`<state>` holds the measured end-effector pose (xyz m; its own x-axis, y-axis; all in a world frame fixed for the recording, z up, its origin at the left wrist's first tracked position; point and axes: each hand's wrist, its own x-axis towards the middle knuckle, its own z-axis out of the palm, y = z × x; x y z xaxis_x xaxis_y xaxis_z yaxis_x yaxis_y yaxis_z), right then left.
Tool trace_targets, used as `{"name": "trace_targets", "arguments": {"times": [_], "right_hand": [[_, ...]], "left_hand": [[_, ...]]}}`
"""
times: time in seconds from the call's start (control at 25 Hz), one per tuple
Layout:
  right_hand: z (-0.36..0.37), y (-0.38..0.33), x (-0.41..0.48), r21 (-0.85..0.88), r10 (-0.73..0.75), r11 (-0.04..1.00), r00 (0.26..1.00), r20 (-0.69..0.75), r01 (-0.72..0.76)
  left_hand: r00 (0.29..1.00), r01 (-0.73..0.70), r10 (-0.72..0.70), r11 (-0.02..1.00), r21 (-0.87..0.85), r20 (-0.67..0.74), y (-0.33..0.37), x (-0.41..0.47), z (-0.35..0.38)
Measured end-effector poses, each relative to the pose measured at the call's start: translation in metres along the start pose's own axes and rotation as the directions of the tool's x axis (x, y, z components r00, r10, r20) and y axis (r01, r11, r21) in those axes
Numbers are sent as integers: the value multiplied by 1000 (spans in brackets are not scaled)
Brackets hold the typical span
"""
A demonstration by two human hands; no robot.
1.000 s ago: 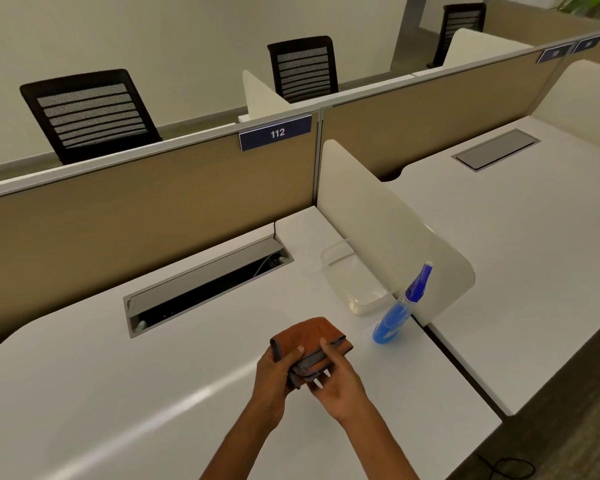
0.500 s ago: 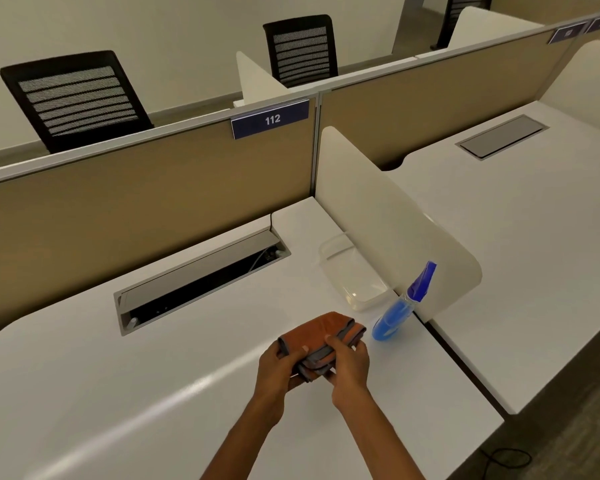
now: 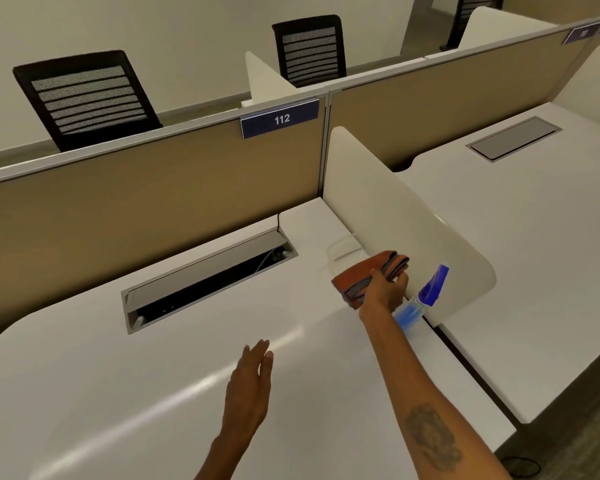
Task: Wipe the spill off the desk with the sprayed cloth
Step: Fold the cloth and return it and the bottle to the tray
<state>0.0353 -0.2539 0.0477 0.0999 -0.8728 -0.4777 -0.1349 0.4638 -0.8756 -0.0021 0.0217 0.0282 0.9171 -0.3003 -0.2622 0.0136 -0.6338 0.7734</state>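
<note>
My right hand (image 3: pixel 383 291) grips a folded orange and grey cloth (image 3: pixel 364 271), held out over the far right part of the white desk (image 3: pixel 153 375), above a clear plastic tray (image 3: pixel 342 251) that it mostly hides. My left hand (image 3: pixel 248 386) hovers open over the desk's near middle, fingers together and empty. A blue spray bottle (image 3: pixel 425 299) stands just right of my right hand, against the white side divider (image 3: pixel 413 230). I cannot make out a spill on the glossy desktop.
An open cable trough (image 3: pixel 205 278) is sunk into the desk behind my left hand. A tan partition (image 3: pixel 136 202) labelled 112 closes the back. Another white desk (image 3: pixel 534 237) lies beyond the divider. Black chairs (image 3: pixel 84 98) stand behind the partition.
My left hand has let go of the cloth and dropped back toward me. My right hand has carried the cloth away and to the right, over the clear tray.
</note>
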Motion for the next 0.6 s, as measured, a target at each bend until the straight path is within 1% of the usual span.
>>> {"name": "trace_targets", "arguments": {"times": [0.08, 0.16, 0.28, 0.4, 0.52, 0.6], "right_hand": [[12, -3, 13, -16, -27, 1000, 999, -33, 27], [19, -2, 24, -62, -71, 996, 995, -66, 67], [24, 3, 38, -123, -121, 987, 986, -111, 107], [22, 8, 45, -173, -143, 978, 979, -143, 118], [20, 11, 49, -189, -167, 972, 976, -140, 140], [18, 12, 52, -231, -176, 962, 978, -117, 145]], "left_hand": [[996, -85, 83, 987, 138, 23, -11, 1, -4], [987, -158, 152, 948, 275, 42, -23, 5, -9], [984, -171, 174, 889, 425, 34, -38, 6, -16], [987, -156, 154, 861, 484, 44, -49, 1, -18], [988, -153, 136, 859, 489, 71, -58, -6, -18], [985, -171, 143, 851, 496, 94, -64, -13, -16]]}}
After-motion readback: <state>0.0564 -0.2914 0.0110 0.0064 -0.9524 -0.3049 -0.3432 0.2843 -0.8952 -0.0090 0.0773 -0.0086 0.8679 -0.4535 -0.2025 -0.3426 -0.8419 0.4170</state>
